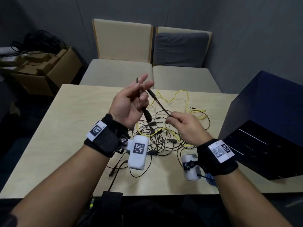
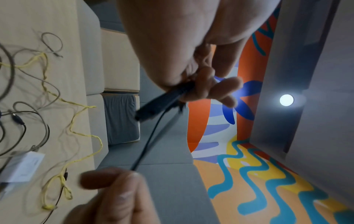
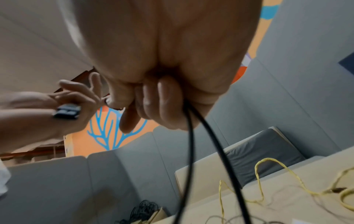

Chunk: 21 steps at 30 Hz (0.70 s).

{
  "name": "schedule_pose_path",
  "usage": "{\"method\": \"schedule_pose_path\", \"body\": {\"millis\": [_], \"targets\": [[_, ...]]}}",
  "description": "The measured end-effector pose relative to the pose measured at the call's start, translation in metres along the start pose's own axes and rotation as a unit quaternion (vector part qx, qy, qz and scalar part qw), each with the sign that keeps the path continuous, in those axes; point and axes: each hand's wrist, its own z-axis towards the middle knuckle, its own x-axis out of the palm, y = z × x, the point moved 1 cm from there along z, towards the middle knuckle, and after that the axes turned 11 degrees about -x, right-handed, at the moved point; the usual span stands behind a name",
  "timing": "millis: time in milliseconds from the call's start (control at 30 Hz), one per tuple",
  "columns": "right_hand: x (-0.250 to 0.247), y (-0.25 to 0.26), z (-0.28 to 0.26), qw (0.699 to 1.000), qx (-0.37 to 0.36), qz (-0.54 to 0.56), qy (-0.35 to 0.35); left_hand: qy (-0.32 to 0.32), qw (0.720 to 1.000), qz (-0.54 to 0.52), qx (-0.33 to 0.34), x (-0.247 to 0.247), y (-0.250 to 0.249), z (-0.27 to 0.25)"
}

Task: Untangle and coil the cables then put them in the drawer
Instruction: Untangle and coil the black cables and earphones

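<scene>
Above the middle of the bench (image 1: 78, 128), the left hand (image 1: 129, 102) is raised with the palm turned toward the person; its lower fingers curl around a black cable (image 1: 159, 104) near the plug, while the index and middle fingers are stretched out. The right hand (image 1: 185, 123) pinches the same cable further along, so a short piece runs tight between both hands. Under the hands lies a tangle of thin black cables (image 1: 157, 138) mixed with a yellow cable (image 1: 180, 95), all resting on the light wooden surface. At the right stands a dark blue drawer unit (image 1: 262, 125). Behind the bench are two beige chairs (image 1: 123, 46), one with a grey cushion, and at the left a cardboard box (image 1: 49, 69) against the grey wall. Only the left wrist view shows a wall painted in orange, blue and yellow, and a round lamp (image 2: 286, 99). The right wrist view shows two black strands hanging down from the right hand's closed fingers (image 3: 164, 98).
</scene>
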Motion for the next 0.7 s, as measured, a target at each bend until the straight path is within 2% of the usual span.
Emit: {"method": "schedule_pose_path", "body": {"millis": [100, 367, 500, 700], "targets": [[0.012, 0.000, -0.005, 0.999, -0.001, 0.001, 0.038, -0.012, 0.999, -0.027, 0.037, -0.002, -0.005, 0.001], [0.021, -0.007, -0.014, 0.996, 0.006, -0.011, 0.085, -0.041, 0.987, -0.069, 0.139, -0.010, -0.009, 0.010], [0.027, -0.019, -0.016, 0.993, 0.017, -0.050, 0.106, -0.044, 0.983, -0.094, 0.154, -0.010, -0.013, 0.017], [0.023, -0.018, -0.027, 0.990, -0.019, -0.051, 0.131, -0.105, 0.977, -0.006, 0.188, -0.021, -0.015, 0.025]]}}
